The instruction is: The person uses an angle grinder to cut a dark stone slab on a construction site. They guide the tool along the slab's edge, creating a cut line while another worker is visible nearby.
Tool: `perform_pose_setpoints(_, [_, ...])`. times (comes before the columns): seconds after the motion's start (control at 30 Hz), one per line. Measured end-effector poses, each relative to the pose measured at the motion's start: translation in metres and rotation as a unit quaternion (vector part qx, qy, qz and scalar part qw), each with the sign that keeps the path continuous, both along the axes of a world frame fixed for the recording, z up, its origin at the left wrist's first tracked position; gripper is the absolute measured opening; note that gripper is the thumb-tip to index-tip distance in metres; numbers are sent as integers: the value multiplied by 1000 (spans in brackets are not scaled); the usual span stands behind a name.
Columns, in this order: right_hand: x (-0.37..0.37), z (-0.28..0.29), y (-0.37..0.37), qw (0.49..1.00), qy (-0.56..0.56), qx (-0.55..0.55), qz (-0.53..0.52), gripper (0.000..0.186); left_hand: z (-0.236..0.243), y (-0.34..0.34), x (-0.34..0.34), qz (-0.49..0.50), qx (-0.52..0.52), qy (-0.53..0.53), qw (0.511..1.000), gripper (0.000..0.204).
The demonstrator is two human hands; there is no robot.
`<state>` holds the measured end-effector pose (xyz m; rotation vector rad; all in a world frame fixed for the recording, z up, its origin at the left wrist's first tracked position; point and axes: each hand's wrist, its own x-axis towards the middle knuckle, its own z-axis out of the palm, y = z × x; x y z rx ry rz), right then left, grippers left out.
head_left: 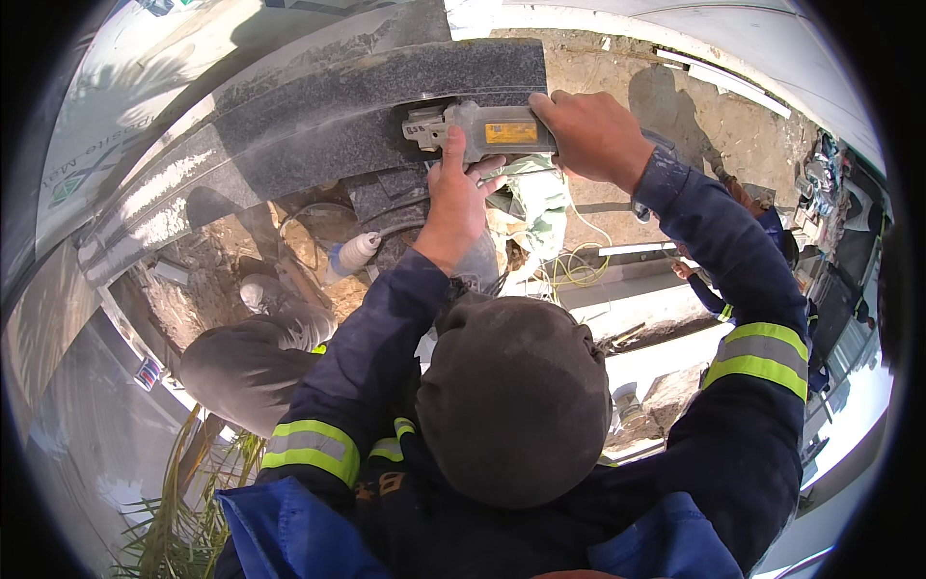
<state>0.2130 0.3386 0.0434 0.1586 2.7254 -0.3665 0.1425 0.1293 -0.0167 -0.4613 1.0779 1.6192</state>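
Note:
A grey power grinder (479,128) with a yellow label lies against the lower edge of a long dark speckled stone slab (318,111). My left hand (453,198) reaches up from below and grips the grinder's front part, thumb pressed on the casing. My right hand (590,135) is closed around the rear of the tool's body from the right. Both arms wear navy sleeves with yellow-grey reflective bands. A dark grey cap (511,400) fills the space between my arms.
Beneath the slab, a person in grey (246,362) crouches at the left beside a white bottle (354,253). Yellow cable (574,265) lies coiled on the sandy ground. Another person's sleeve and hand (702,288) show at the right. Green leaves (174,511) at lower left.

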Motion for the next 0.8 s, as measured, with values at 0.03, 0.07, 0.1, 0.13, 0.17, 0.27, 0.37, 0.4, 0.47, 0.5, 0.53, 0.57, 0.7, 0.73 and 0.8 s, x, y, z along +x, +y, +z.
perform_pose_setpoints(0.03, [-1, -5, -2, 1000, 12, -5, 2, 43, -2, -2, -3, -3, -3, 3, 1000, 93])
perform_pose_setpoints(0.07, [-2, -7, -3, 1000, 24, -9, 4, 43, -5, -5, -6, -6, -5, 7, 1000, 93])
perform_pose_setpoints(0.1, [-5, -8, -5, 1000, 24, -9, 3, 42, -6, -6, -8, -8, -9, 11, 1000, 93])
perform_pose_setpoints(0.13, [-7, -8, -6, 1000, 25, -8, 2, 41, -6, -7, -9, -8, -3, 8, 1000, 93])
perform_pose_setpoints(0.17, [-8, -8, -7, 1000, 25, -7, 0, 41, -7, -7, -9, -8, 2, 4, 1000, 93])
perform_pose_setpoints(0.27, [-5, -1, -3, 1000, -11, 0, -2, 43, -5, -4, -7, -13, 9, -12, 1000, 92])
perform_pose_setpoints(0.37, [6, 7, 4, 1000, -16, 15, -9, 48, -1, 2, 3, -9, 28, -13, 999, 91])
perform_pose_setpoints(0.4, [8, 10, 7, 1000, -22, 18, -8, 49, 0, 6, 7, -10, 43, -15, 999, 91])
perform_pose_setpoints(0.47, [9, 15, 11, 999, -34, 23, -4, 52, 1, 9, 9, -4, 46, -17, 999, 92])
perform_pose_setpoints(0.5, [10, 14, 11, 999, -29, 18, -4, 51, 1, 10, 10, -1, 46, -17, 999, 92])
perform_pose_setpoints(0.53, [10, 12, 10, 1000, -24, 13, -3, 50, 0, 9, 10, -5, 39, -17, 999, 92])
perform_pose_setpoints(0.57, [8, 10, 9, 1000, -18, 7, -2, 49, -2, 6, 8, -7, 32, -17, 999, 92])
perform_pose_setpoints(0.7, [0, -4, 3, 1000, -12, -1, -3, 45, -3, 0, -2, -15, 0, -4, 1000, 91])
perform_pose_setpoints(0.73, [-1, -9, 1, 1000, -4, -5, -1, 44, -4, -1, -4, -13, -4, 1, 1000, 91])
perform_pose_setpoints(0.8, [-3, -12, 0, 1000, 6, -11, -1, 46, -6, -2, -6, -9, -13, 9, 1000, 90])
